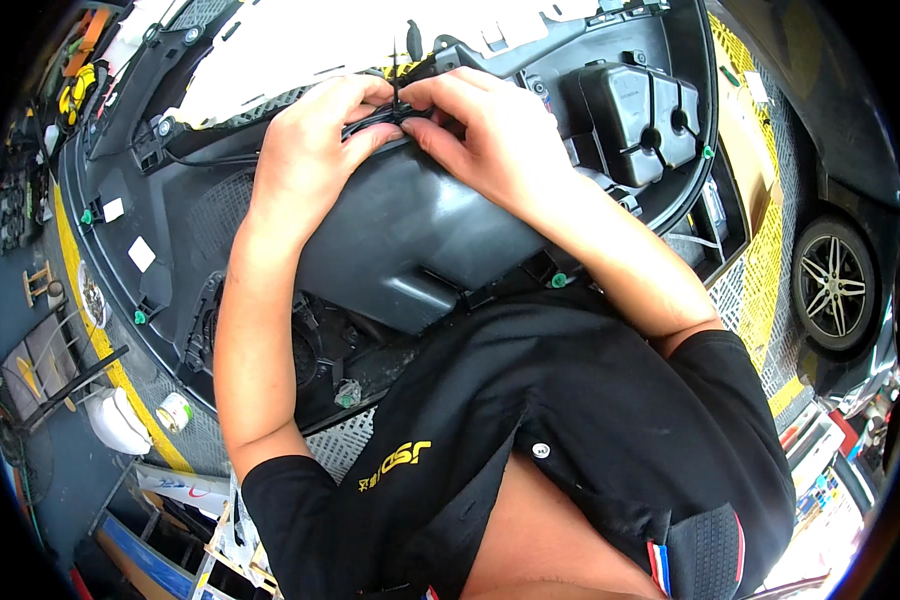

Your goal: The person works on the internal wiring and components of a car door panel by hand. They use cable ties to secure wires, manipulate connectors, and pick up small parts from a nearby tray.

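Observation:
My left hand [315, 150] is closed, its thumb and fingertips pinching a black wire bundle [358, 124]. My right hand [495, 130] meets it fingertip to fingertip, pinching the same bundle where a thin black cable tie [396, 75] stands up from it. Parts of the tie and wires are hidden by the fingers. Both hands are over the large black car door panel [390, 230], which lies with its back side up in front of me. A thin black cable runs along the panel to the left of my left hand.
White sheet padding [280, 55] covers the panel's far side. A black box-shaped housing [635, 120] rises at its right. Green clips [558, 280] line the panel's edge. A car wheel [834, 283] is at the far right; a stool-like chair [45, 370] and a can [174, 412] stand left.

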A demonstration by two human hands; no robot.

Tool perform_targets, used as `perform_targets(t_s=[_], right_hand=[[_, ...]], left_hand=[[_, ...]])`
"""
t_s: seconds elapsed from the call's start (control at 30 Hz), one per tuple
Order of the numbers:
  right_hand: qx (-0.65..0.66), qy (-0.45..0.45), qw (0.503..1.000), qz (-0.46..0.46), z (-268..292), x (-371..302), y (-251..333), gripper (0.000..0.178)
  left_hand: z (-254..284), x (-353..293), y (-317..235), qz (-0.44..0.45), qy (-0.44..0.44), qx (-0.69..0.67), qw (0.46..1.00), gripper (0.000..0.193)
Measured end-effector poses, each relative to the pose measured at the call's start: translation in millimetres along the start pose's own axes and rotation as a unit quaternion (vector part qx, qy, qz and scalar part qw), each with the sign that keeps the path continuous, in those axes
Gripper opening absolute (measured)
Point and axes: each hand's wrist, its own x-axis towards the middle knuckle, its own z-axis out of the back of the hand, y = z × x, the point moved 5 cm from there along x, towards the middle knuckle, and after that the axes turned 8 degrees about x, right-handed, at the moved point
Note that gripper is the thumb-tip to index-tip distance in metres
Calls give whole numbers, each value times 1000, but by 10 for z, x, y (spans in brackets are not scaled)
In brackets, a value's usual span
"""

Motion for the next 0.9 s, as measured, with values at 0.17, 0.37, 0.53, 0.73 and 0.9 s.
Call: perform_targets(t_s=[0.17, 0.37, 0.53, 0.73, 0.9], right_hand=[[-74, 4, 996, 39, -16, 1, 36, 18], [-78, -17, 994, 71, -105, 1, 64, 19], [-42, -27, 998, 43, -46, 52, 56, 19], [18, -30, 997, 74, -29, 295, 219, 19], [44, -42, 997, 45, -14, 315, 162, 19]], left_hand=[[-2, 19, 17, 18, 8, -23, 1000, 42], [-35, 9, 101, 10, 24, -5, 1000, 41], [-5, 17, 31, 10, 27, 5, 1000, 32], [47, 35, -1, -28, 9, 31, 999, 22], [52, 43, -1, -41, -23, 36, 998, 20]])
